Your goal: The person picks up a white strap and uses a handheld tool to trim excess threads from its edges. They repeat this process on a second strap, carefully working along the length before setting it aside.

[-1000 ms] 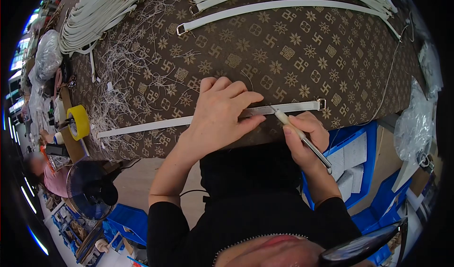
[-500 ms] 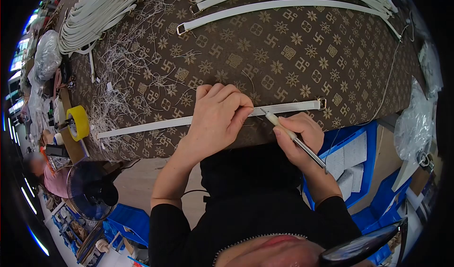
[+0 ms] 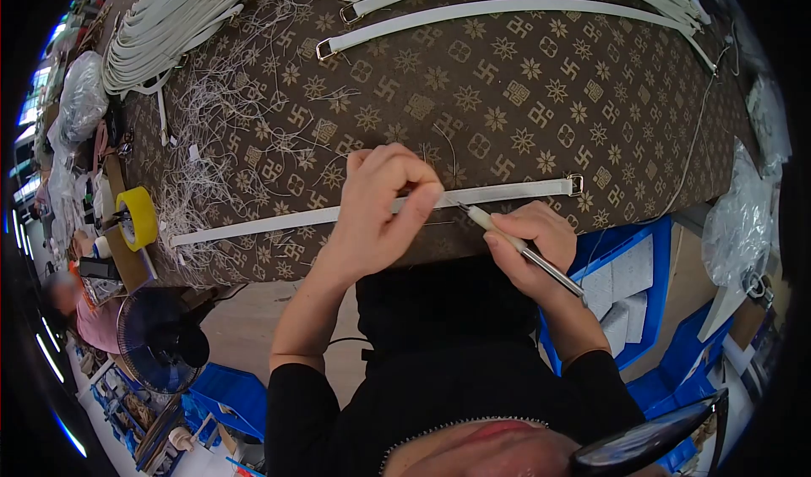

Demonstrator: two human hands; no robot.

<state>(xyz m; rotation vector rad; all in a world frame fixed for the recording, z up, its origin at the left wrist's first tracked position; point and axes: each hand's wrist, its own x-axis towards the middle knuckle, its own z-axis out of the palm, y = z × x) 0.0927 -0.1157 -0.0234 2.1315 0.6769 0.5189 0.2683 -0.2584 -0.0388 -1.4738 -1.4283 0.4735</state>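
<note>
A white belt (image 3: 262,225) with a metal buckle (image 3: 575,185) at its right end lies across the patterned cloth. My left hand (image 3: 380,211) is over the belt's middle, thumb and forefinger pinched together; I cannot tell what is between them. In my right hand (image 3: 541,240), gripped like a pen, is a slim pen-like tool (image 3: 528,253) with a cream front grip and a metal shaft. Its thin dark tip points left, at the belt's lower edge close to my left fingertips. Part of the belt is hidden behind my left hand.
Loose white threads (image 3: 220,139) litter the cloth's left side. Bundled white belts (image 3: 169,29) lie at the far left, more belts (image 3: 507,8) along the back. A yellow tape roll (image 3: 138,218) and a fan (image 3: 165,342) stand left. A blue bin (image 3: 663,283) is lower right.
My left hand has shifted slightly left, its thumb and forefinger moving away from the tool. The tool's tip has dropped a little, from the belt's face to its lower edge.
</note>
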